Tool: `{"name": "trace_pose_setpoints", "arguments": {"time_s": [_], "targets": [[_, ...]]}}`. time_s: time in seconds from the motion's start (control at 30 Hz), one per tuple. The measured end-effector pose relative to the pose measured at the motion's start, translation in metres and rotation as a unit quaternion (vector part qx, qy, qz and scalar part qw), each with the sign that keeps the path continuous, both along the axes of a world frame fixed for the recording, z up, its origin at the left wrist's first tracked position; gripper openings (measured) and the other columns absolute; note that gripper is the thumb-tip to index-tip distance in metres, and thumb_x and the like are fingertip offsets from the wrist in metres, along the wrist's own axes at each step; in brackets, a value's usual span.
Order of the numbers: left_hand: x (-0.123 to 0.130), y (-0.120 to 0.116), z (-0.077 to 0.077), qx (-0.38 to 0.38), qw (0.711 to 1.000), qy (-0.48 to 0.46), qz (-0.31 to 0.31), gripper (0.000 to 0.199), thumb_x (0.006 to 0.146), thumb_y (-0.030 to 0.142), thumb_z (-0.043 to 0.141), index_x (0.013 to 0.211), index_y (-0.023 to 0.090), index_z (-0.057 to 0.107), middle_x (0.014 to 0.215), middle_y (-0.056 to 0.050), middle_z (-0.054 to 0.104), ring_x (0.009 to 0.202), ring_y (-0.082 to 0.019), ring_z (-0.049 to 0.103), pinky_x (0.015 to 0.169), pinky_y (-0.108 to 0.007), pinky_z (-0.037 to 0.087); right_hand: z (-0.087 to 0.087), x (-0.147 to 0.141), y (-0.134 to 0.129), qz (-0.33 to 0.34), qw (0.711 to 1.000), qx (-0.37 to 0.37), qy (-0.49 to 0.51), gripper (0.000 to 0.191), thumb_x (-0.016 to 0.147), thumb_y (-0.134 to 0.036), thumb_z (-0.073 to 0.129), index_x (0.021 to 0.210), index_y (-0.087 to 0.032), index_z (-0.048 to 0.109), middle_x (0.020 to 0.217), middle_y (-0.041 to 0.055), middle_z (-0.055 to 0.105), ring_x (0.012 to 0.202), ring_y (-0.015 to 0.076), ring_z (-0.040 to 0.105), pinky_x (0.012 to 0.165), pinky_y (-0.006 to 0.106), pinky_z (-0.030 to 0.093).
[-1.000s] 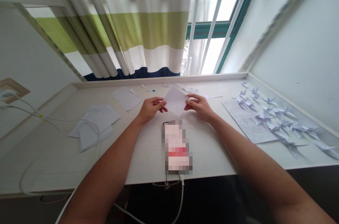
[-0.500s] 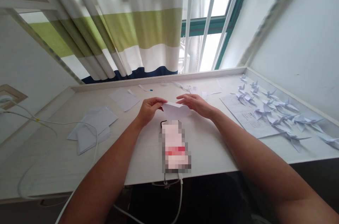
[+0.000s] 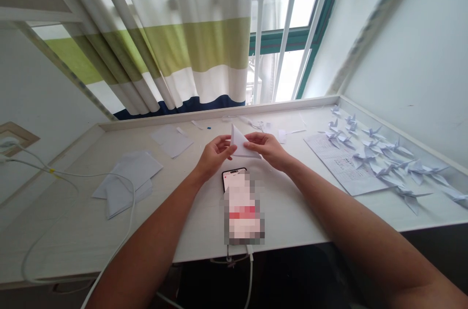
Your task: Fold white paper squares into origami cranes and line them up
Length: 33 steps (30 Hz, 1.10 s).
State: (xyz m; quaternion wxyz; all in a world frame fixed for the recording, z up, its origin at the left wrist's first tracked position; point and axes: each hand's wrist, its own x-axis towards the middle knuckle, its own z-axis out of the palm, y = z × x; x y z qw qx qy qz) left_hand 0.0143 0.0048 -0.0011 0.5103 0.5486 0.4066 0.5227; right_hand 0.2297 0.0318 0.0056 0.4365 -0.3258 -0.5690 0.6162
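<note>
A folded white paper (image 3: 243, 145), roughly triangular with one corner pointing up, is held just above the desk, beyond the phone. My left hand (image 3: 216, 155) grips its left side, thumb in front and fingers partly behind. On the right side, my right hand (image 3: 266, 149) pinches it with the thumb on its face. The phone (image 3: 243, 206) lies screen up below both hands, its screen mostly blurred, with a cable at its lower end.
Several folded paper cranes (image 3: 383, 153) stand on the right, some on a printed sheet (image 3: 332, 163). Loose white sheets (image 3: 127, 177) and further papers (image 3: 171, 141) lie on the left. A white cable (image 3: 133, 202) crosses the desk (image 3: 190, 231).
The paper has been turned so that one corner points up. My right hand has closed on it, and my left hand has shifted slightly right and down.
</note>
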Motion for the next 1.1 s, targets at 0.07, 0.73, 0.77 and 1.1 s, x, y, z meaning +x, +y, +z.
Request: {"name": "trace_pose_setpoints", "arguments": {"time_s": [0.07, 0.73, 0.77, 1.1], "targets": [[0.002, 0.000, -0.001, -0.003, 1.000, 0.018, -0.008, 0.057, 0.072, 0.049, 0.093, 0.113, 0.015, 0.071, 0.094, -0.011, 0.080, 0.079, -0.022, 0.075, 0.067, -0.031, 0.055, -0.001, -0.003, 0.000, -0.012, 1.000, 0.005, 0.013, 0.041, 0.073, -0.045, 0.093, 0.103, -0.021, 0.080, 0.103, 0.0053, 0.081, 0.088, 0.0196, 0.074, 0.085, 0.035, 0.059], [0.009, -0.009, 0.000, 0.001, 0.995, 0.098, -0.008, 0.042, 0.076, 0.051, 0.089, 0.094, 0.015, 0.076, 0.080, -0.010, 0.081, 0.072, -0.023, 0.077, 0.064, -0.031, 0.054, 0.003, -0.005, -0.004, -0.039, 0.998, 0.011, 0.047, 0.037, 0.074, -0.049, 0.093, 0.088, -0.019, 0.078, 0.084, 0.0026, 0.076, 0.074, 0.0166, 0.067, 0.069, 0.030, 0.051], [0.009, -0.009, 0.001, 0.002, 0.995, 0.103, -0.011, 0.039, 0.077, 0.051, 0.087, 0.089, 0.016, 0.077, 0.080, -0.010, 0.081, 0.072, -0.023, 0.076, 0.064, -0.031, 0.054, 0.003, -0.005, -0.004, -0.045, 0.997, 0.010, 0.055, 0.037, 0.074, -0.049, 0.093, 0.087, -0.019, 0.078, 0.083, 0.0023, 0.075, 0.074, 0.0162, 0.066, 0.069, 0.030, 0.051], [0.006, -0.011, 0.003, 0.055, 0.984, 0.169, -0.022, 0.039, 0.096, 0.054, 0.067, 0.086, 0.018, 0.079, 0.086, -0.008, 0.083, 0.078, -0.020, 0.074, 0.069, -0.030, 0.053, 0.001, -0.003, -0.004, -0.025, 0.999, 0.010, 0.043, 0.037, 0.080, -0.051, 0.089, 0.088, -0.017, 0.077, 0.084, 0.0035, 0.075, 0.074, 0.0163, 0.065, 0.069, 0.030, 0.048]]}}
